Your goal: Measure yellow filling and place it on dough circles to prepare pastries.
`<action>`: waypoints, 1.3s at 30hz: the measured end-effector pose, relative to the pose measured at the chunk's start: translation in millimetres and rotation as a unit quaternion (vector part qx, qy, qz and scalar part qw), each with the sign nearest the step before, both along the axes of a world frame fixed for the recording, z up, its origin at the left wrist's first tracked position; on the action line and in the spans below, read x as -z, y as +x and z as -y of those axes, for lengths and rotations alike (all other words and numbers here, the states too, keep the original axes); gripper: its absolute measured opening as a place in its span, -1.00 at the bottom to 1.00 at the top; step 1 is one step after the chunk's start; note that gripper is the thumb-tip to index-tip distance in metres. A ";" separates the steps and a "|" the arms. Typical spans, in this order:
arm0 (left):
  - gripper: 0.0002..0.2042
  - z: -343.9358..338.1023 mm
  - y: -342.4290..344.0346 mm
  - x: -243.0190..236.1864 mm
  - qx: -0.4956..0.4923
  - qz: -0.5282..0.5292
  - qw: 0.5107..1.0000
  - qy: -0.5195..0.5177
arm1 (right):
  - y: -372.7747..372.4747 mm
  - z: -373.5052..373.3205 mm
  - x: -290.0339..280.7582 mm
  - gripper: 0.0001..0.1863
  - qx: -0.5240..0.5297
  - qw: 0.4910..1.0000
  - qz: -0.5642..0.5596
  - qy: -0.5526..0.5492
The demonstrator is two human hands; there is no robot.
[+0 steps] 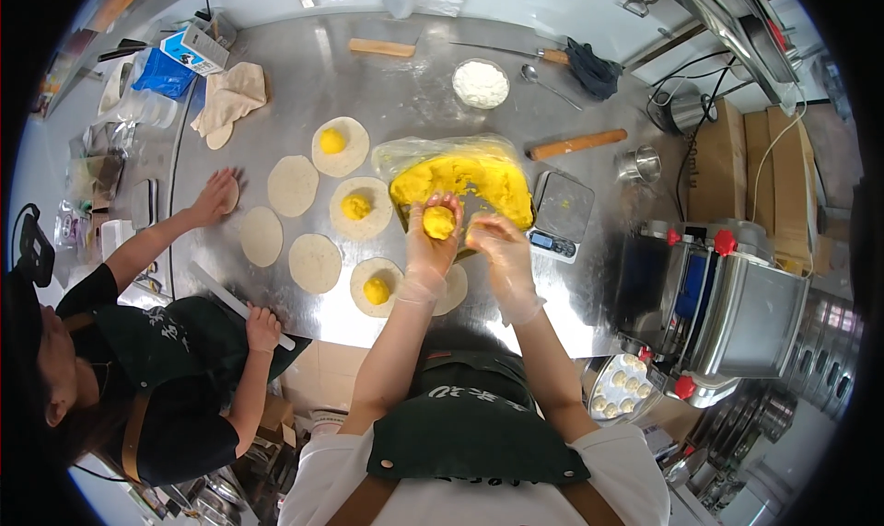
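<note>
A ball of yellow filling (pixel 438 222) rests in my left hand (pixel 428 257), its fingers curled around it over the near edge of the filling tray. My right hand (pixel 508 257), in a clear glove, is just to the right, fingers bent together with a bit of yellow filling at the tips. Beneath and beyond both hands lies the tray's mass of yellow filling (pixel 497 178), under plastic film (pixel 460 146). To the left are several round dough wrappers (pixel 315 264); three carry yellow balls (pixel 355 207). Another wrapper (pixel 451 291) is partly hidden by my left forearm.
A digital scale (pixel 564 204), rolling pin (pixel 578 144), bowl of white powder (pixel 481 84), spoon (pixel 551 86) and metal cup (pixel 639 164) surround the tray. At left, a co-worker's hand (pixel 217 197) touches a wrapper; the other grips a long pale tool (pixel 221 291). A machine (pixel 737 314) stands right.
</note>
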State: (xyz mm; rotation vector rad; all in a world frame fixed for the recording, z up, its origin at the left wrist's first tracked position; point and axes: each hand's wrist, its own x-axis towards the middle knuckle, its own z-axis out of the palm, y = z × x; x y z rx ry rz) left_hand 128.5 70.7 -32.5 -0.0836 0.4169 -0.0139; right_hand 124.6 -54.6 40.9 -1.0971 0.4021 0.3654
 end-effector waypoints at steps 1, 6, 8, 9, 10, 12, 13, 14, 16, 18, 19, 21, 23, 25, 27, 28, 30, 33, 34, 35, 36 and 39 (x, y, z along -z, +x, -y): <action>-0.59 -2.7 3.4 -9.0 0.000 -0.050 0.999 0.001 | 0.4 -1.4 -12.0 -0.66 0.050 0.995 0.077 -0.049; -0.56 -11.7 3.7 -34.3 0.031 -0.071 0.996 0.036 | 11.7 4.5 11.8 -0.53 0.069 0.751 0.425 -0.500; -0.60 -12.4 3.1 -33.4 0.059 -0.050 0.996 0.034 | 17.2 13.7 51.1 -0.49 -0.151 0.657 0.370 -0.640; -0.62 -15.2 3.3 -30.1 0.084 -0.033 0.995 0.032 | 15.1 20.6 46.5 -0.52 -0.140 0.670 0.378 -0.624; -0.62 -15.6 -0.8 -28.3 0.077 -0.039 0.996 0.032 | 19.4 14.9 22.3 -0.52 -0.148 0.671 0.379 -0.620; -0.63 -14.2 -7.8 -32.3 0.154 -0.009 0.980 0.125 | 28.8 -4.8 -19.3 -0.57 -0.152 0.720 0.483 -0.476; -0.51 -5.9 -10.6 -35.5 0.171 -0.035 0.970 0.170 | 35.7 -12.8 -30.2 -0.62 -0.175 0.683 0.527 -0.474; -0.51 -0.2 -7.2 -39.7 0.174 -0.033 0.969 0.169 | 32.5 -16.1 -24.3 -0.62 -0.173 0.682 0.527 -0.477; -0.43 3.9 1.2 -46.7 0.140 0.161 0.974 0.080 | 17.4 -21.5 6.9 -0.59 -0.143 0.726 0.549 -0.388; -0.38 -0.7 10.0 -56.6 0.143 0.129 0.975 0.114 | -10.7 -22.0 24.0 -0.58 -0.181 0.661 0.614 -0.390; -0.38 -3.0 6.2 -50.4 0.166 0.144 0.963 0.156 | -16.9 -28.0 14.1 -0.59 -0.215 0.664 0.616 -0.365; -0.39 0.3 -3.2 -38.6 0.202 0.158 0.947 0.191 | -2.9 -29.2 6.8 -0.58 -0.185 0.687 0.546 -0.442; -0.41 5.4 -10.0 -31.7 0.190 0.005 0.968 0.163 | 36.5 -20.9 7.0 -0.51 -0.210 0.667 0.480 -0.529; -0.49 5.0 -12.4 -25.1 0.161 -0.057 0.978 0.119 | 38.2 -7.4 2.2 -0.51 -0.171 0.701 0.483 -0.497; -0.52 14.3 -8.3 -19.0 0.142 -0.033 0.976 0.160 | 29.6 -10.5 -4.4 -0.52 -0.168 0.707 0.483 -0.488; -0.55 22.3 -10.7 -16.0 0.135 -0.008 0.971 0.197 | 23.8 -10.7 -0.9 -0.52 -0.165 0.708 0.477 -0.494; -0.58 19.8 -11.5 -0.7 0.137 0.017 0.956 0.261 | 23.8 -14.7 14.1 -0.50 -0.265 0.688 0.456 -0.498; -0.50 10.6 -6.7 -22.5 0.161 -0.102 0.960 0.206 | 16.7 0.6 1.7 -0.41 -0.189 0.756 0.452 -0.433; -0.50 6.5 -4.4 -27.5 0.163 -0.101 0.960 0.205 | 16.1 9.5 -6.9 -0.37 -0.196 0.751 0.448 -0.443; -0.45 1.5 -2.3 -34.1 0.213 -0.061 0.953 0.205 | 14.0 14.5 -5.8 -0.31 -0.235 0.762 0.433 -0.421; -0.41 -0.5 -1.1 -38.0 0.262 -0.020 0.943 0.203 | 13.1 17.4 -0.9 -0.31 -0.234 0.762 0.431 -0.424; -0.39 -2.4 -5.7 -18.6 0.208 0.008 0.946 -0.250 | 11.5 21.4 7.4 -0.32 -0.232 0.819 0.390 -0.353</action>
